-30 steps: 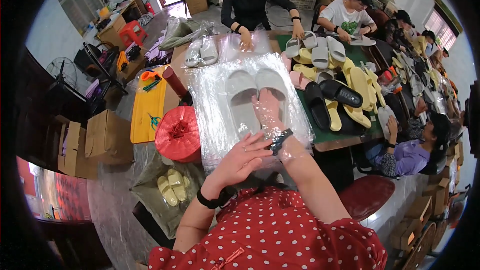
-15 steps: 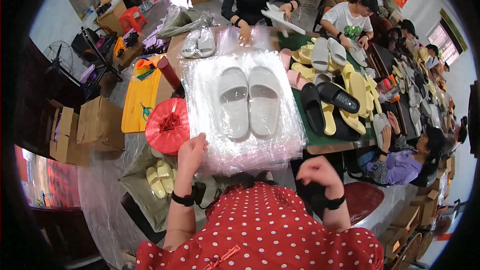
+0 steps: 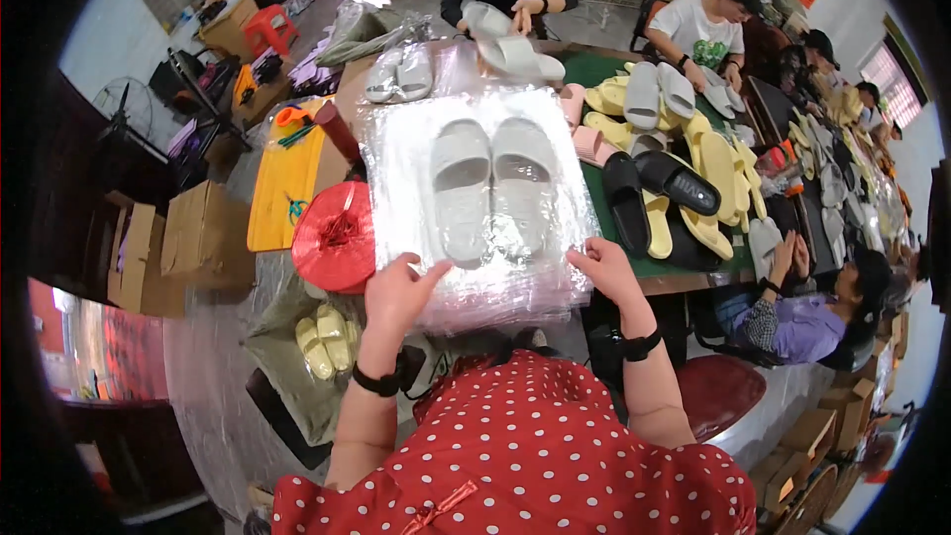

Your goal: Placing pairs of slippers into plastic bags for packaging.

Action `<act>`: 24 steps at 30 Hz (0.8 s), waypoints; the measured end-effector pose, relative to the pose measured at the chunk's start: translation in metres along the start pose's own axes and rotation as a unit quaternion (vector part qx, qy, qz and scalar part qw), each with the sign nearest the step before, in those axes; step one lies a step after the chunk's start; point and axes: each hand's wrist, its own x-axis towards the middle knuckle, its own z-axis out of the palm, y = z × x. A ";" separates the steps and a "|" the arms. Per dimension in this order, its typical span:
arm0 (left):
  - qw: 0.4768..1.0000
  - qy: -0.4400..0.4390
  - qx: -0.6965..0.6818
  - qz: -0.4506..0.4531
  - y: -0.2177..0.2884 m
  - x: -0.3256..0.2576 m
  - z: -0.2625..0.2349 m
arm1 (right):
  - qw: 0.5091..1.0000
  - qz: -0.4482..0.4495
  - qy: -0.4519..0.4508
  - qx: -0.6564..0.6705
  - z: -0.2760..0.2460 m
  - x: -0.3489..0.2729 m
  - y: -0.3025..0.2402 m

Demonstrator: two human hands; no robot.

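A pair of pale grey slippers [image 3: 490,183] lies side by side on a stack of clear plastic bags [image 3: 396,154] on the table. My left hand [image 3: 398,289] rests on the near left edge of the bags, fingers pinching the plastic. At the near right corner, my right hand [image 3: 604,266] grips the same stack. Both wrists wear black bands.
A red roll of string [image 3: 337,236] and a yellow board [image 3: 284,178] lie left of the bags. Yellow, black and pink slippers [image 3: 674,188] cover the green table to the right. Several people sit around the table. Cardboard boxes [image 3: 188,238] stand at left; a bag with yellow slippers [image 3: 322,342] sits below.
My right hand has come back from the middle of the bags to their near right corner. Both hands now hold the near edge. The person opposite has lowered a grey slipper.
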 end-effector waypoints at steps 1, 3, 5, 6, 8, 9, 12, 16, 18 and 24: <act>0.991 -0.124 0.029 -0.047 0.000 0.001 0.002 | 1.000 0.003 -0.027 0.010 -0.001 0.003 0.005; 0.990 -0.122 0.050 -0.059 -0.019 0.002 0.019 | 0.998 0.004 -0.024 0.052 0.000 0.001 -0.004; 0.987 -0.139 -0.084 -0.018 -0.040 0.004 0.027 | 0.999 -0.034 0.021 0.029 -0.010 0.004 0.007; 0.976 -0.146 -0.149 -0.061 -0.053 0.006 0.030 | 0.998 -0.024 0.009 0.062 -0.014 0.006 0.008; 0.969 -0.141 -0.194 -0.054 -0.068 0.006 0.033 | 0.996 -0.021 -0.024 0.084 -0.019 0.005 0.008; 0.960 -0.137 -0.238 -0.043 -0.070 0.007 0.033 | 0.993 -0.018 -0.054 0.107 -0.021 0.004 0.007; 0.948 -0.150 -0.278 -0.024 -0.076 0.008 0.030 | 0.990 0.010 -0.094 0.102 -0.021 -0.003 -0.015; 0.921 -0.254 -0.284 -0.088 -0.056 0.011 0.002 | 0.977 0.091 -0.183 0.062 -0.038 -0.008 -0.037; 0.913 -0.237 -0.322 -0.081 -0.054 0.013 -0.003 | 0.982 0.050 -0.158 0.091 -0.043 -0.003 -0.030; 0.922 -0.069 -0.367 0.099 -0.030 0.018 -0.013 | 0.964 -0.130 0.020 0.231 -0.034 0.004 -0.058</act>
